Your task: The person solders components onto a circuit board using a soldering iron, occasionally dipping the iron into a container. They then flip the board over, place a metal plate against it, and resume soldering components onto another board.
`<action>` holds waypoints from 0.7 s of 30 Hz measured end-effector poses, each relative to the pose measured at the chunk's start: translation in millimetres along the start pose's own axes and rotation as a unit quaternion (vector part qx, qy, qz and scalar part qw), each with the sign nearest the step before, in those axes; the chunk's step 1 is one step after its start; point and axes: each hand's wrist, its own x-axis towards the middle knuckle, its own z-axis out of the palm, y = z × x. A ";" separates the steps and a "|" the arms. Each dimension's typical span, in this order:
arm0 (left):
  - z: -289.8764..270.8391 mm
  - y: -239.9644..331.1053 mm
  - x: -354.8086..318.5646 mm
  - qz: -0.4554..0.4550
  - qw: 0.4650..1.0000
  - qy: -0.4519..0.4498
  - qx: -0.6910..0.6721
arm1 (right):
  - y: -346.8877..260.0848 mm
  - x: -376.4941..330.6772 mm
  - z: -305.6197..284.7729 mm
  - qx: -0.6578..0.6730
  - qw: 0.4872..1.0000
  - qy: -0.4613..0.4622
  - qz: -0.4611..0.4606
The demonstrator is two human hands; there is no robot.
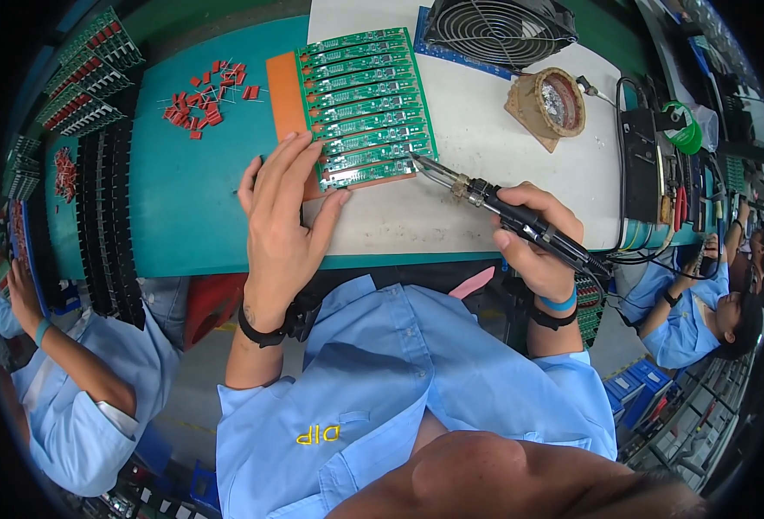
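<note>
Two hands are at work, both yours: the left hand (282, 208) lies with its fingers loosely spread over the near-left corner of the green board panel (369, 108), pressing rather than clasping, while the right hand (538, 232) has its fingers wrapped round the black-handled soldering tool (489, 196). The panel sits in front of you on the worktop (183, 199), an orange sheet (286, 95) showing beneath its left side. Your tool's tip is at the right end of the near strips, so the job looks under way; whether the farther strips are finished or waiting cannot be told at this size. No red part shows on the panel's upper face, and the loose red components (211, 102) beyond your left hand may be left to fit. The panel's long axis runs away from you, its far end leaning slightly left; each strip lies crosswise, right end a little farther off. Past it, rightward, stand a round pot (532, 104) and, farthest, a black fan (499, 33).
</note>
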 end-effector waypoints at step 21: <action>-0.3 -0.3 -0.4 -0.005 1.000 -0.002 -0.009 | -3.2 13.0 4.5 0.014 0.999 0.010 0.043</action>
